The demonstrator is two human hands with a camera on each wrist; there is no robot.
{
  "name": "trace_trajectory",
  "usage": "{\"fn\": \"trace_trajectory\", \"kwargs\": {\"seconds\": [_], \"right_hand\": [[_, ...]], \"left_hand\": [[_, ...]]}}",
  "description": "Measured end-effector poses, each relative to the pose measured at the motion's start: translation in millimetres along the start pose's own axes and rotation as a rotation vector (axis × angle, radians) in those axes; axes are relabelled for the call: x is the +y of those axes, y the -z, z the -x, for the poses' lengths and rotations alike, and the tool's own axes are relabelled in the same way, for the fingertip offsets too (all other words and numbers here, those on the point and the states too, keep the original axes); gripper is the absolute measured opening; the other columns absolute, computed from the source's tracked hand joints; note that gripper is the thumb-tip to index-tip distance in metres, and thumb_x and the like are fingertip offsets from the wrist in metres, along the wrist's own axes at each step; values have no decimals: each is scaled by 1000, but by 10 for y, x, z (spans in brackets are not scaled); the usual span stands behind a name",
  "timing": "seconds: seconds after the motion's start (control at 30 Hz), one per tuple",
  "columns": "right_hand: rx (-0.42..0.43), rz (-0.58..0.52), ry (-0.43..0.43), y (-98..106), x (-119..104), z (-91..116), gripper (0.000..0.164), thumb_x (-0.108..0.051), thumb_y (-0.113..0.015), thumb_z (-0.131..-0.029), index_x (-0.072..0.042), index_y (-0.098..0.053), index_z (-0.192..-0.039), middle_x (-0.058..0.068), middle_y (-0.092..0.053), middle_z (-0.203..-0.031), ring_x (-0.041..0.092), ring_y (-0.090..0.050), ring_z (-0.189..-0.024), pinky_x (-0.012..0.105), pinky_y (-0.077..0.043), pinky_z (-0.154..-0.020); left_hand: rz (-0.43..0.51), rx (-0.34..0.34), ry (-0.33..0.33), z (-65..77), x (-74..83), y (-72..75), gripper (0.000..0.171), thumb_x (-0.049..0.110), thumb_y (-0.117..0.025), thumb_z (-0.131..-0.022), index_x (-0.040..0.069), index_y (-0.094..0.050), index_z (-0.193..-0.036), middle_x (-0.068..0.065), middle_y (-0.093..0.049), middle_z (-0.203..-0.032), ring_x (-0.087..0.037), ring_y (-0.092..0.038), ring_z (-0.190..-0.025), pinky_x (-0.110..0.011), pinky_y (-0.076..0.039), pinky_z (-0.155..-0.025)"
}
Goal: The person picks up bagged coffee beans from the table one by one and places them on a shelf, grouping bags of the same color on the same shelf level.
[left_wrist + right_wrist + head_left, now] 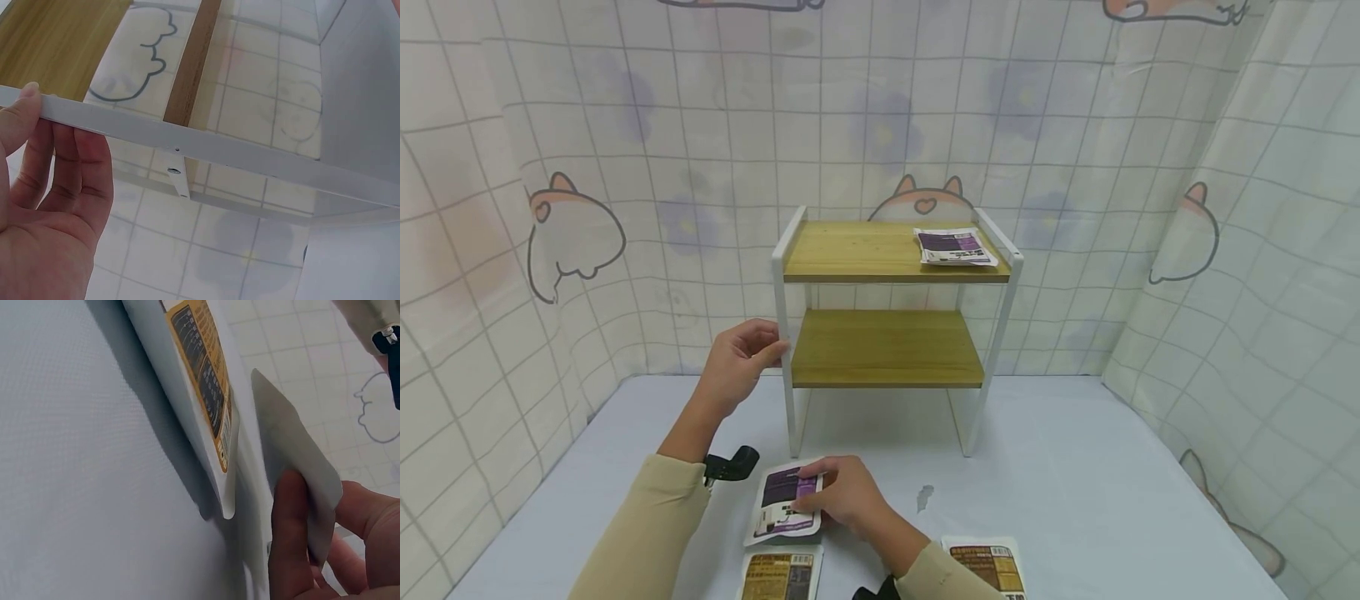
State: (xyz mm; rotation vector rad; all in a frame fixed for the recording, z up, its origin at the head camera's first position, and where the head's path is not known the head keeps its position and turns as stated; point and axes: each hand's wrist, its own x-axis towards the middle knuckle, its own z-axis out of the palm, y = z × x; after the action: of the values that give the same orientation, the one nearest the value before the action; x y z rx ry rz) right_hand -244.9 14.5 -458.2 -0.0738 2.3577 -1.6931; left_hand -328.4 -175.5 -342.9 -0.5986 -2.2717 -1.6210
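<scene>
A two-tier shelf with a white frame (786, 408) and wooden boards stands on the white table. My left hand (735, 364) holds the frame's left front post between thumb and fingers, at about the height of the lower board (887, 346). In the left wrist view the thumb lies on one side of the white bar (237, 156) and the fingers behind it. In front of the shelf, my right hand (852, 497) pinches a white and purple packet (772, 523) by its right edge. The right wrist view shows this packet's plain pale back (284, 425), tilted between thumb and fingers.
Purple packets (955, 247) lie on the right of the upper board (850, 250). A yellow-brown packet (778, 575) is just below the held one, and a brown packet (992, 568) lies right of my right forearm. A cable (1232, 525) runs along the right side.
</scene>
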Motion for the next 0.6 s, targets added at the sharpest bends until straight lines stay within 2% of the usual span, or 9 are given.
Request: {"fn": "trace_trajectory", "kwargs": {"seconds": [0.23, 0.6], "right_hand": [[-14, -34, 27, 26, 11, 20, 40, -7, -91, -74, -15, -79, -111, 4, -65, -96, 16, -63, -82, 30, -61, -70], [-49, -120, 60, 83, 28, 49, 42, -3, -88, -77, -12, -77, -116, 7, -66, -105, 17, -68, -82, 34, -64, -69]], "left_hand": [[-4, 0, -12, 7, 3, 8, 22, 19, -69, -99, 5, -69, -116, -23, -72, -112, -8, -71, -93, -22, -60, -83], [-46, 2, -10, 0, -10, 13, 24, 24, -69, -100, 9, -69, -117, -15, -73, -111, -16, -72, -96, -22, -60, -85]]}}
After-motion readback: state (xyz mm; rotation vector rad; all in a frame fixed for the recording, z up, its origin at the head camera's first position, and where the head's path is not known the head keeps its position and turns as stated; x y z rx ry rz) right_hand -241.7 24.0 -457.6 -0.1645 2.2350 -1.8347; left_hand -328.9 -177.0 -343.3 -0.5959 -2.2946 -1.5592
